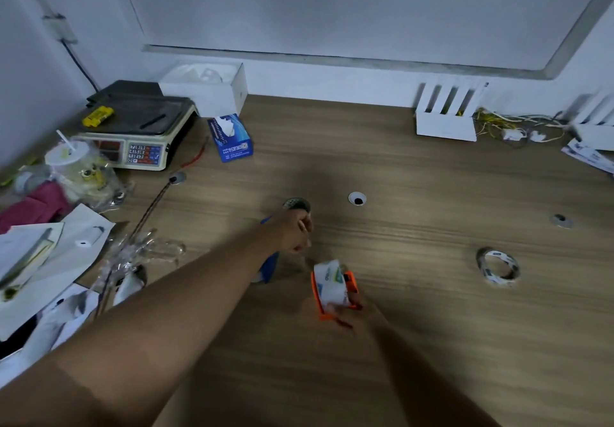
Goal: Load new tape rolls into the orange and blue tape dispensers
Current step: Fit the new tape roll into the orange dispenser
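My right hand grips the orange tape dispenser low on the wooden table, just right of centre. A white printed tape roll sits in the dispenser. The blue tape dispenser stands just to its left, mostly hidden under my left forearm. My left hand is curled shut on its upper part, where a dark roll shows above the knuckles. A loose white tape roll lies flat on the table at the right, apart from both hands.
A weighing scale, a lidded drink cup, papers and crumpled clear plastic crowd the left side. A blue tissue pack and a white box sit behind. Cable holes dot the table. A white rack and wires line the back wall.
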